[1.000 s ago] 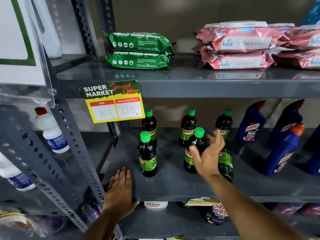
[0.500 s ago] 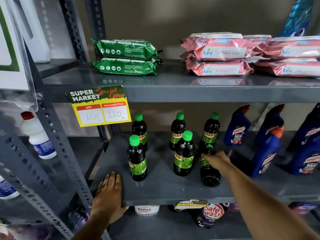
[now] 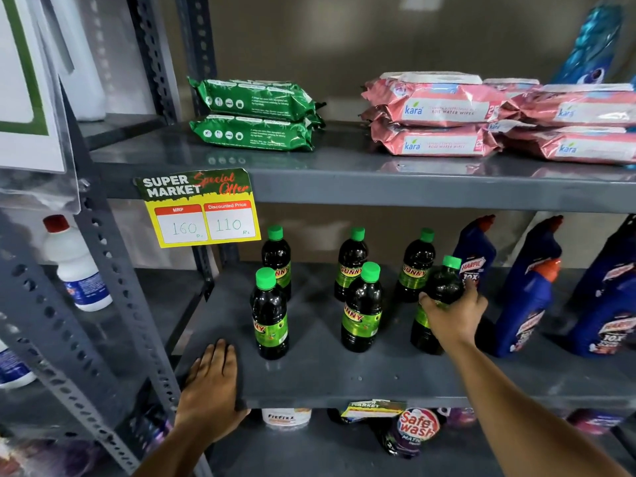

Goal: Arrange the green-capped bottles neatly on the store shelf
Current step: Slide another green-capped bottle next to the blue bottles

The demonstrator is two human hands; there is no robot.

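Note:
Several dark bottles with green caps and green "SUNNY" labels stand on the grey middle shelf [image 3: 320, 380]. Three are at the back: left [image 3: 276, 256], middle [image 3: 351, 259], right [image 3: 416, 263]. Two stand in front: left [image 3: 270, 315] and middle [image 3: 362, 308]. My right hand [image 3: 454, 313] is wrapped around the front right bottle [image 3: 444, 287], which stands upright on the shelf beside a blue bottle. My left hand [image 3: 210, 387] lies flat on the shelf's front left edge, holding nothing.
Blue Harpic bottles [image 3: 523, 304] stand to the right on the same shelf. A yellow price tag [image 3: 201, 211] hangs from the upper shelf, which carries green packs [image 3: 254, 115] and pink wipe packs [image 3: 440, 115]. A slotted upright [image 3: 113, 304] stands left. More goods lie below.
My right hand closed on the front right bottle and stood it upright; its green cap now shows above my fingers. My left hand stayed on the shelf edge.

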